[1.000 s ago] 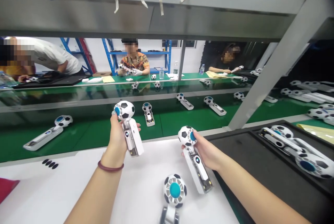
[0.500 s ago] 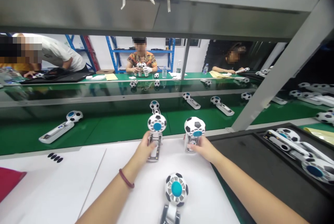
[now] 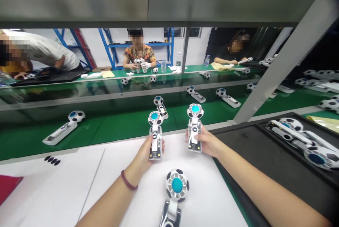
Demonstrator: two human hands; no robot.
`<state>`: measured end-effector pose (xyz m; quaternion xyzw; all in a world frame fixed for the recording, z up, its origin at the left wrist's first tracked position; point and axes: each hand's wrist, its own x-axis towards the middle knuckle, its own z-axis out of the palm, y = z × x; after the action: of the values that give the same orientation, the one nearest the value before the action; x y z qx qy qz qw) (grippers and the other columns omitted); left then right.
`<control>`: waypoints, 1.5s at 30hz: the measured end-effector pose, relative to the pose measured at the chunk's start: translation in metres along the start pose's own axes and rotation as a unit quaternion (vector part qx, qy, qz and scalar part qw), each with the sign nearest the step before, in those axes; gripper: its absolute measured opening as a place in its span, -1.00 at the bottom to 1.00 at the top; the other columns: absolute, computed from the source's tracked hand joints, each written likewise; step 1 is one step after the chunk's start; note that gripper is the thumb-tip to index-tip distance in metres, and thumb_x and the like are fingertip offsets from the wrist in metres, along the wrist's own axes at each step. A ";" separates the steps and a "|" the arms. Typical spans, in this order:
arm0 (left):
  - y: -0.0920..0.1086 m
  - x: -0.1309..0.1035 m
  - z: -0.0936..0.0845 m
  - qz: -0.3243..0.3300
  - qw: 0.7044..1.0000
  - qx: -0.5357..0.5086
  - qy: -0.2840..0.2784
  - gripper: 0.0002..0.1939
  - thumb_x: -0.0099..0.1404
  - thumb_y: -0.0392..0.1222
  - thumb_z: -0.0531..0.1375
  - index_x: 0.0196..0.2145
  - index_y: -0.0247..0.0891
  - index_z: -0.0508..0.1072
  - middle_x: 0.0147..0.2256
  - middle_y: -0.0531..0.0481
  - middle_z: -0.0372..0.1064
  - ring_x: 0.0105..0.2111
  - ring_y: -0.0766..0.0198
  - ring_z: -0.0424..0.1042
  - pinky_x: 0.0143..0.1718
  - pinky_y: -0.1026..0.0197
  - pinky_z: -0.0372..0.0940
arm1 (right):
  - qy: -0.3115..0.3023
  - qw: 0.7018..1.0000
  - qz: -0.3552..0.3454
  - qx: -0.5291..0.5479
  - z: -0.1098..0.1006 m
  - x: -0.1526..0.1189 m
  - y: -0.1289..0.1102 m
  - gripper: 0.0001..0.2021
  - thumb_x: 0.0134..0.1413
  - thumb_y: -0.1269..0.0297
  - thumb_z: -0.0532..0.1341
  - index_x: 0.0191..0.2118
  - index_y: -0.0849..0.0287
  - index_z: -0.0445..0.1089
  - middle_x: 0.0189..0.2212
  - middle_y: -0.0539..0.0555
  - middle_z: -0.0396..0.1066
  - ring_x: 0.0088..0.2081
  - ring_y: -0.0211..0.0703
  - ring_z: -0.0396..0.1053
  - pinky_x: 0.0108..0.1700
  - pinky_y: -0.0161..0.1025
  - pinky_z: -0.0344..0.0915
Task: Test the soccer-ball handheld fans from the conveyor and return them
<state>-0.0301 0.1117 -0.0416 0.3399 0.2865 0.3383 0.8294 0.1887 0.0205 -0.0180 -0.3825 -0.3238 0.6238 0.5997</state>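
Note:
My left hand [image 3: 147, 151] is wrapped around the clear-cased handle of a soccer-ball handheld fan [image 3: 155, 118], its blue-centred grille facing me. Level with it, my right hand [image 3: 208, 140] grips a second handheld fan [image 3: 195, 111], also with its blue disc and the white strip on its handle toward me. Both are held upright above the far edge of the white work surface [image 3: 127, 191], apart from each other. Nearer me, between my forearms, a third soccer-ball fan [image 3: 177, 185] lies on that surface; the lower end of its handle is cut off by the frame.
Beyond the white surface runs a green conveyor belt [image 3: 106, 128] carrying several similar fans. At right is a black tray [image 3: 243, 156] with more fans. Small black ovals [image 3: 52, 160] and a red item [image 3: 9, 187] lie left. A slanted metal post [image 3: 267, 89] stands right; people sit opposite.
Both held fans have turned so their blue discs and handle fronts face me more squarely; the right one has swung round most. My view has shifted slightly downward.

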 end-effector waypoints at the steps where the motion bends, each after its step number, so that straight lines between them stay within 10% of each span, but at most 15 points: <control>1: 0.000 -0.001 0.000 0.004 1.000 0.014 -0.009 -0.67 0.12 0.03 0.17 -0.30 -0.30 0.29 -0.44 -0.07 0.34 -0.52 0.29 0.35 -0.50 0.26 0.28 | -0.002 1.000 -0.001 0.002 -0.001 0.000 0.000 -0.50 -0.23 0.41 0.26 -0.11 0.01 0.07 -0.32 -0.01 0.35 -0.30 -0.16 0.36 -0.24 -0.16 0.28; 45: 0.004 -0.003 0.006 0.044 0.989 0.123 -0.063 -0.53 0.03 -0.16 0.25 -0.13 -0.24 0.18 -0.27 -0.07 0.31 -0.43 0.26 0.36 -0.38 0.20 0.29 | 0.021 0.999 -0.043 0.019 -0.006 0.010 0.001 -0.46 -0.26 0.44 0.25 -0.10 0.04 0.03 -0.41 -0.02 0.33 -0.33 -0.16 0.36 -0.27 -0.19 0.26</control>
<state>-0.0288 0.1090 -0.0344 0.4728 0.2576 0.3147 0.7817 0.1939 0.0302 -0.0229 -0.3698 -0.3153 0.5955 0.6397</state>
